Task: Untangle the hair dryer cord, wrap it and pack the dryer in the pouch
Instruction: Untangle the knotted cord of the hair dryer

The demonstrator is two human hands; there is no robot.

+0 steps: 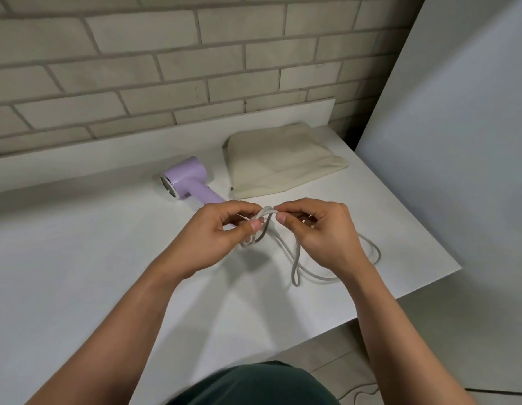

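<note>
A lilac hair dryer (187, 178) lies on its side on the white table (78, 258), its handle running toward my hands. Its grey cord (295, 267) is knotted between my hands and trails in loops to the right on the table. My left hand (221, 238) pinches the tangled part of the cord from the left. From the right, my right hand (321, 232) pinches the same knot with thumb and forefinger. A cream fabric pouch (283, 159) lies flat behind my hands, to the right of the dryer.
A brick wall (166, 68) with a white ledge runs along the back of the table. A white panel (458, 141) stands at the right. The table's right edge lies close beyond the cord loops, with tiled floor below.
</note>
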